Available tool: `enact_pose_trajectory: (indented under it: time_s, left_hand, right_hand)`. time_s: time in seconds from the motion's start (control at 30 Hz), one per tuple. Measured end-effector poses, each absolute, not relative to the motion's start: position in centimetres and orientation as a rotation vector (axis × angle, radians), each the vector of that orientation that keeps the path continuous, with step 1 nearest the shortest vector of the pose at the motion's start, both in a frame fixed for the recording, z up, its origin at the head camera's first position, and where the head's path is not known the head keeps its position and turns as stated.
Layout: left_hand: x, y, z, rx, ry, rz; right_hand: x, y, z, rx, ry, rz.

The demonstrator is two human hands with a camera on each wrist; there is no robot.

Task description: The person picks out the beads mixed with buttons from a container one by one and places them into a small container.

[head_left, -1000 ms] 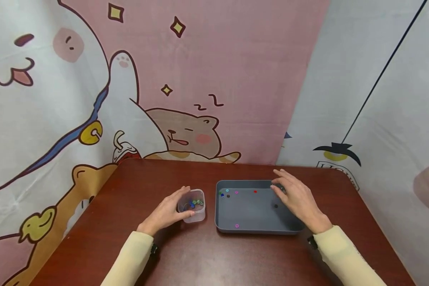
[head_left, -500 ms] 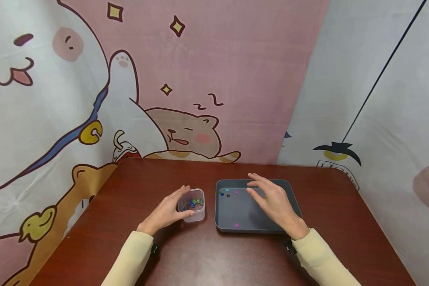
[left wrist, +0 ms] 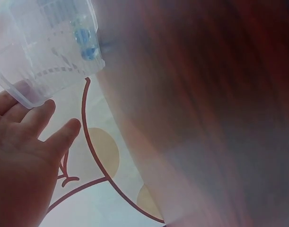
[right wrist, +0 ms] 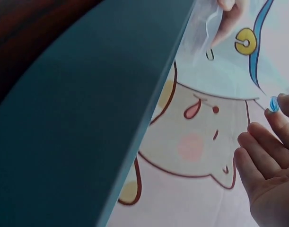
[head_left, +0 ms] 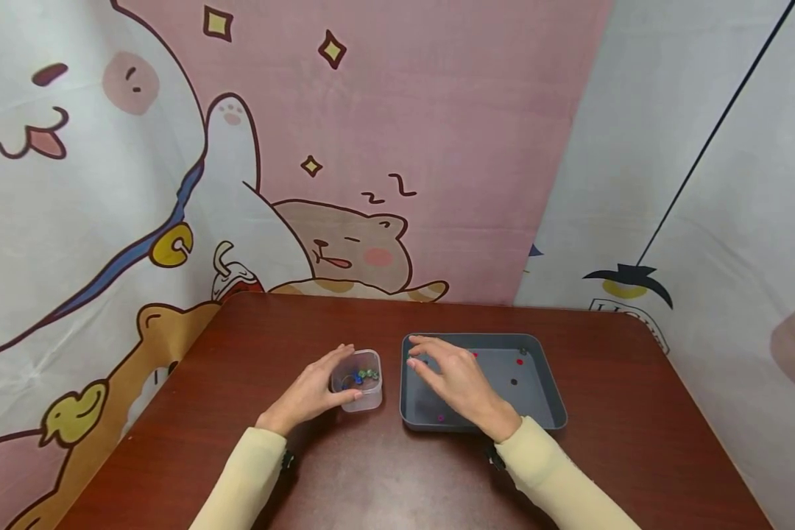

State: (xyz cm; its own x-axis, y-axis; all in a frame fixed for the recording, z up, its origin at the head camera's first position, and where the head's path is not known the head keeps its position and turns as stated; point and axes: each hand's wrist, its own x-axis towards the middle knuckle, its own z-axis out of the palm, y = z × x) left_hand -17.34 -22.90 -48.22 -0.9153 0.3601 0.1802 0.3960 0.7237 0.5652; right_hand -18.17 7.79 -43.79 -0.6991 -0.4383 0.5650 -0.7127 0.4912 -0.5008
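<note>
A small clear plastic box [head_left: 369, 403] stands on the table with blue and green beads [head_left: 364, 375] inside. My left hand [head_left: 310, 390] grips it from the left, thumb along the near rim and fingers at the far side. In the left wrist view, blue beads [left wrist: 85, 43] show through the wall of the box. My right hand [head_left: 456, 379] is over the left part of the grey tray [head_left: 536, 405]. Between its thumb and forefinger it pinches a shiny blue bead [right wrist: 274, 104], seen in the right wrist view; the other fingers are spread.
Several tiny beads and rings lie in the tray, among them a red one [head_left: 520, 361], a dark one [head_left: 513, 381] and a purple ring [head_left: 441, 418]. The brown table [head_left: 384, 478] ends at a cartoon-printed cloth [head_left: 470, 184] behind and at the sides.
My right hand has swept left across the tray, from its right side to its left, uncovering the beads at the right. The left hand has stayed on the box.
</note>
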Motion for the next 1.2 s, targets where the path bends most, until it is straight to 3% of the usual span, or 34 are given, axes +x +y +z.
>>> enact_pose_trajectory:
  time_s: [0.6,1.2]
  left_hand:
    - [-17.6,-22.8,-48.4,-0.693,-2.819,-0.943]
    - [-17.4,-22.9,-48.3,-0.676,-2.833,-0.95]
  right_hand:
    - [-19.2,2.3,-45.7,1.082,-2.47,0.955]
    - [-19.9,2.0,-46.7,1.126,-2.555,0.666]
